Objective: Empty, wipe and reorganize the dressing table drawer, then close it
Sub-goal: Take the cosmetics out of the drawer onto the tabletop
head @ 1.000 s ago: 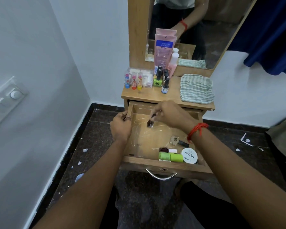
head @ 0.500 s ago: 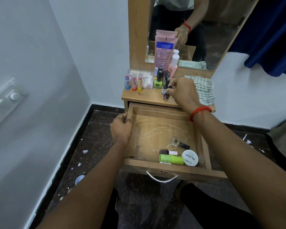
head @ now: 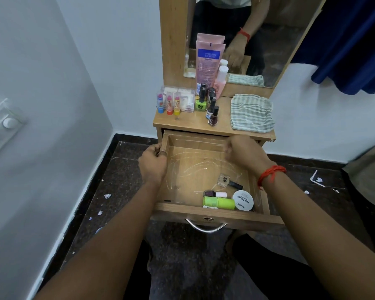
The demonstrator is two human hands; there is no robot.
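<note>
Nail polish (head: 213,118) now stands on tabletop (head: 191,124); right hand (head: 244,154) back over drawer (head: 175,210).

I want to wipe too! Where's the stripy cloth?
In the head view, the stripy cloth lies on the right of the tabletop, beside the nail polish bottles.

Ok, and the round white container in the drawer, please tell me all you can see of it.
The round white container is a low, flat tub, plastic by its look, lid on and facing up. Black print on the lid reads NAIL POLISH, upside down to the camera. It lies on the floor of the open drawer, near the front right corner. The green tube lies at its left and seems to touch it. No hand touches it.
</note>
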